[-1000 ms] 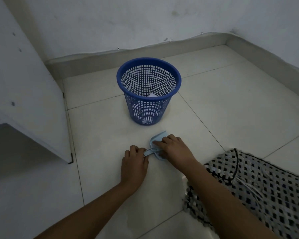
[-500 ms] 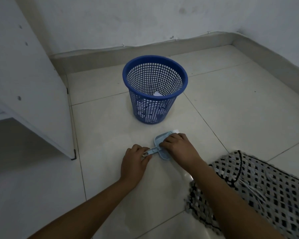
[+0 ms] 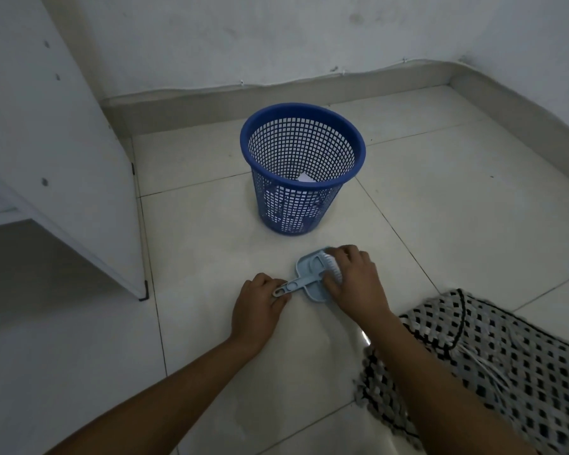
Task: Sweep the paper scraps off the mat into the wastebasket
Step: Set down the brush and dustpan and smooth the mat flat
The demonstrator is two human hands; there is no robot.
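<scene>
Hands low over a pale tiled floor, seen from my head camera. My left hand pinches the end of the handle of a small light-blue plastic dustpan lying flat on the tiles, fingers curled round it. My right hand is curled over a small white-bristled hand brush resting in the pan's tray; the grip itself is mostly hidden beneath the knuckles, so I judge it a closed hold rather than see it clearly.

Just beyond the pan stands a round blue plastic mesh wastebasket, upright, with white paper scraps showing at the bottom through the lattice. The black-and-white woven mat lies at lower right, near my right forearm; I see no scraps on the part in view. A white cabinet stands to the left.

Compared with a second ago, the right hand has slid toward the pan's far edge, uncovering more of the tray and baring the bristles, while the left hand and pan have barely shifted on the tile. I can make out no paper in the tray, which suggests the scraps are already binned and the tools are merely being set down.
</scene>
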